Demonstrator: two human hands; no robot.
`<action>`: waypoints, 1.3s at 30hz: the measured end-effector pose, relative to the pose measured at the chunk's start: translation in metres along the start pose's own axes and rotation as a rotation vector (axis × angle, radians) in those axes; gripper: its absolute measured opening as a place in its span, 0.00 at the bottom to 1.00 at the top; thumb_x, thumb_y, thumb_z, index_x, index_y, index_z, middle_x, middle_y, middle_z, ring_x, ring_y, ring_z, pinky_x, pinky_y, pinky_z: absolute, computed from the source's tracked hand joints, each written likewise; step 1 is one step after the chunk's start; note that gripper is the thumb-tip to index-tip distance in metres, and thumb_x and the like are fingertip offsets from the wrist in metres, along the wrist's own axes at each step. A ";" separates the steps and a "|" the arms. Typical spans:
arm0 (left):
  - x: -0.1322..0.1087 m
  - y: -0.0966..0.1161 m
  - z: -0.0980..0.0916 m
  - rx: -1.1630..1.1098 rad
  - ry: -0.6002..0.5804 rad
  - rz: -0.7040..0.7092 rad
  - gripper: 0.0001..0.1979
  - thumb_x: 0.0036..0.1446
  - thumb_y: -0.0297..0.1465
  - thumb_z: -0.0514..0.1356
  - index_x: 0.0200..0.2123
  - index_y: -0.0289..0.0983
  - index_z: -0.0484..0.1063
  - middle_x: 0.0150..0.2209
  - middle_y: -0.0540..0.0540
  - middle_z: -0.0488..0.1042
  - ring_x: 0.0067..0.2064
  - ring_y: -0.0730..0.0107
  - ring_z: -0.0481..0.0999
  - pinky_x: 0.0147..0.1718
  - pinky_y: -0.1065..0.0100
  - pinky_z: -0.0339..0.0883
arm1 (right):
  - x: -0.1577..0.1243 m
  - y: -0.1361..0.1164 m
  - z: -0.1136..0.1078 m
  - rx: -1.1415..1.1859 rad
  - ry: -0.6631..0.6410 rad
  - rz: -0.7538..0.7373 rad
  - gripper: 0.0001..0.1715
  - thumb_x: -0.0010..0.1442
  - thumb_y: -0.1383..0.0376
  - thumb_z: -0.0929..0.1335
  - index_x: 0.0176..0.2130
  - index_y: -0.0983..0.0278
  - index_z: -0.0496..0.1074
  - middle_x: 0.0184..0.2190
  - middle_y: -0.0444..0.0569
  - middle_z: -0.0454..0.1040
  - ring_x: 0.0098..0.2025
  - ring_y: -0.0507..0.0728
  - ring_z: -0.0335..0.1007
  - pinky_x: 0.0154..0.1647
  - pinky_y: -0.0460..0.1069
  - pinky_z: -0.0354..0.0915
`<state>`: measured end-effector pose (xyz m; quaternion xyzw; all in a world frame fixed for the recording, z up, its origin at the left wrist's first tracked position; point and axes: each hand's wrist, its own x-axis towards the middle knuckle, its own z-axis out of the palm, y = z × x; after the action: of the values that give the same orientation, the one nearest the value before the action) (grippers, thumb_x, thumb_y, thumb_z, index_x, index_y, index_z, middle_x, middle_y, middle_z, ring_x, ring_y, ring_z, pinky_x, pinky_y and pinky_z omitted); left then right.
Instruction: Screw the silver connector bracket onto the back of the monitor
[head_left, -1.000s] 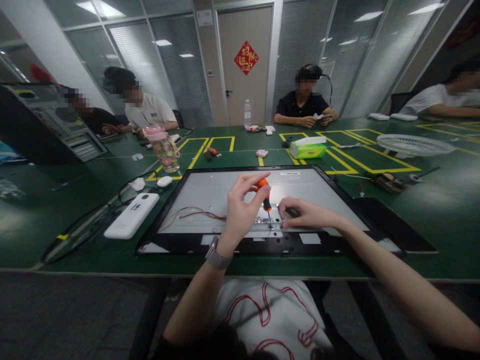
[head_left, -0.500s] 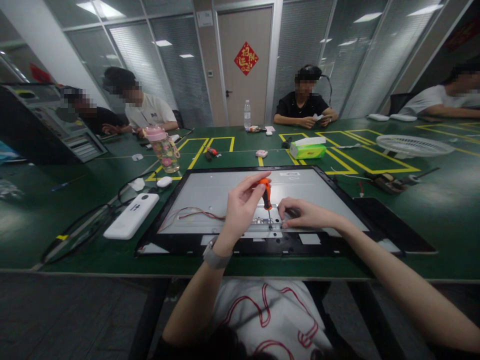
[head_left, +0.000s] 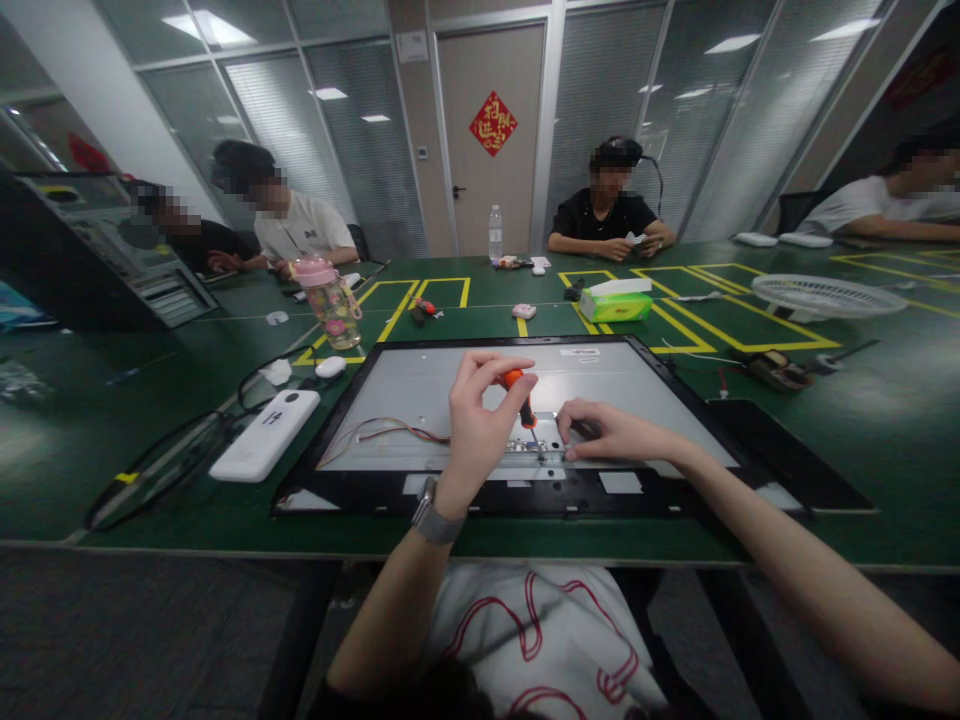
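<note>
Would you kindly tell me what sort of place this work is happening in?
Probably an office meeting room used as a workshop: glass partition walls, a green table marked with yellow tape, and an opened display panel under a screwdriver.

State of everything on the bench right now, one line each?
monitor panel: flat, back exposed, wires loose
screwdriver: near upright, tip on panel bracket
left hand: gripping screwdriver handle
right hand: fingertips pressing on panel, holding nothing
pink bottle: upright, lid on
fan grille: lying flat
</note>
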<state>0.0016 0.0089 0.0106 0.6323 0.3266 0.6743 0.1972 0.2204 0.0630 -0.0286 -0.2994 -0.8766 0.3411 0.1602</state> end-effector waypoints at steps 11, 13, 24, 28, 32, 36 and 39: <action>0.002 -0.005 0.000 -0.074 -0.054 -0.101 0.09 0.60 0.34 0.60 0.41 0.40 0.79 0.41 0.44 0.74 0.42 0.69 0.75 0.41 0.68 0.71 | 0.000 0.002 0.001 -0.014 0.004 0.004 0.19 0.57 0.50 0.71 0.34 0.62 0.71 0.34 0.46 0.70 0.37 0.56 0.63 0.39 0.50 0.60; 0.001 -0.007 0.000 -0.195 -0.136 -0.130 0.13 0.64 0.35 0.55 0.46 0.40 0.78 0.45 0.43 0.75 0.44 0.68 0.77 0.44 0.66 0.71 | 0.000 0.002 0.001 -0.014 0.006 0.005 0.19 0.56 0.49 0.71 0.34 0.62 0.71 0.34 0.46 0.70 0.37 0.56 0.63 0.39 0.50 0.60; 0.002 -0.007 0.001 -0.335 -0.103 -0.219 0.11 0.63 0.37 0.57 0.40 0.38 0.77 0.37 0.45 0.77 0.38 0.70 0.78 0.42 0.66 0.72 | -0.001 0.001 0.001 -0.003 0.003 0.014 0.18 0.56 0.50 0.72 0.34 0.62 0.70 0.34 0.46 0.70 0.36 0.56 0.63 0.37 0.50 0.59; 0.002 -0.007 0.002 -0.393 -0.130 -0.224 0.09 0.58 0.36 0.63 0.38 0.38 0.77 0.35 0.47 0.77 0.35 0.71 0.77 0.38 0.68 0.72 | -0.001 0.002 0.001 -0.009 0.007 0.007 0.18 0.57 0.50 0.71 0.35 0.62 0.71 0.35 0.47 0.70 0.38 0.57 0.64 0.40 0.50 0.60; 0.002 -0.007 0.002 -0.251 -0.020 -0.162 0.06 0.55 0.33 0.65 0.36 0.38 0.77 0.36 0.48 0.73 0.35 0.74 0.75 0.35 0.73 0.70 | 0.000 0.001 0.001 -0.007 0.004 0.003 0.19 0.57 0.50 0.71 0.34 0.63 0.70 0.34 0.47 0.70 0.38 0.57 0.64 0.40 0.51 0.60; 0.001 -0.008 0.002 -0.414 -0.160 -0.202 0.09 0.62 0.34 0.58 0.42 0.38 0.75 0.43 0.44 0.75 0.41 0.70 0.77 0.43 0.67 0.71 | 0.000 0.001 0.001 -0.012 0.007 0.010 0.19 0.56 0.50 0.71 0.35 0.62 0.70 0.34 0.46 0.70 0.37 0.56 0.63 0.38 0.50 0.59; 0.000 -0.007 0.002 -0.410 -0.239 -0.197 0.08 0.60 0.33 0.61 0.42 0.39 0.74 0.39 0.45 0.75 0.38 0.70 0.76 0.41 0.67 0.71 | 0.000 0.001 0.002 -0.005 0.009 0.008 0.18 0.56 0.50 0.72 0.34 0.62 0.70 0.33 0.46 0.70 0.36 0.56 0.63 0.38 0.50 0.59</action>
<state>0.0024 0.0138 0.0059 0.6194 0.2173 0.6245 0.4232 0.2202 0.0623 -0.0302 -0.3047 -0.8756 0.3379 0.1620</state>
